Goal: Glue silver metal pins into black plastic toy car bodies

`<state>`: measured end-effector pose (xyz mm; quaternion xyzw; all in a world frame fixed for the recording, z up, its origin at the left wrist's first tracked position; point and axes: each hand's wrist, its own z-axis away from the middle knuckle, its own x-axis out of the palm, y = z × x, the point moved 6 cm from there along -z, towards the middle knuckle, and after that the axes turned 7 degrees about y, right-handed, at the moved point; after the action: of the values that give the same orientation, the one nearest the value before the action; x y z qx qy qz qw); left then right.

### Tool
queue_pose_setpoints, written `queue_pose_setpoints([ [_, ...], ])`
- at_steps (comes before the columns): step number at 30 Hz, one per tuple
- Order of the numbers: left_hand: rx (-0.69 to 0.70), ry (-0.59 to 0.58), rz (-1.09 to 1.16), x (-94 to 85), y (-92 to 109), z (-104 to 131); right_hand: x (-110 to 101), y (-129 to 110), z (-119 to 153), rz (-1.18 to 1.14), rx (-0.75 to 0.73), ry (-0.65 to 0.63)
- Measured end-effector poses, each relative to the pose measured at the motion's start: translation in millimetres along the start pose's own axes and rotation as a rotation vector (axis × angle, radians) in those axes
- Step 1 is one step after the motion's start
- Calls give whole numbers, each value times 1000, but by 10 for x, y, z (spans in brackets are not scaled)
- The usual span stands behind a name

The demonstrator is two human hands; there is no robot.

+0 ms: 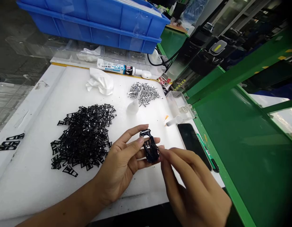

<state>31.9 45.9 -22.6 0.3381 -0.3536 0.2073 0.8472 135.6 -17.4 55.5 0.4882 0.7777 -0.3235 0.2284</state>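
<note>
Dark, glossy miniature car body (pixel 152 156) is resting in the left hand (pixel 122 160), over the near part of a white mat (pixel 39 107).
Left fingers and thumb are grasping its sides, while the right hand (pixel 193 179) is bringing thumb and forefinger together at its right edge; the fingertips are hiding whether they are pinching a small part, so I cannot tell. A heap of black plastic frames (pixel 85 138) is spreading to the left; beyond the hands a translucent nozzle bottle (pixel 133 108) is standing in front of a pile of silvery pieces (pixel 149 94), its tip partly blocking them. Crumpled tissue (pixel 100 82) and a labelled tube (pixel 115 67) are lying farther back, below a blue bin (pixel 96 23). A smartphone (pixel 193 142) and a green marker (pixel 204 147) are lying beyond the right hand.
</note>
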Motion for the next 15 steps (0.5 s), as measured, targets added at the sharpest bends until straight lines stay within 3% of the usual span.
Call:
queue_pose_setpoints([
  [9, -3, 10, -8, -18, -14, -31, 158, 32, 82, -66, -88, -57],
  [15, -11, -6, 22, -19, -17, -27, 183, 113, 19, -68, -17, -204],
])
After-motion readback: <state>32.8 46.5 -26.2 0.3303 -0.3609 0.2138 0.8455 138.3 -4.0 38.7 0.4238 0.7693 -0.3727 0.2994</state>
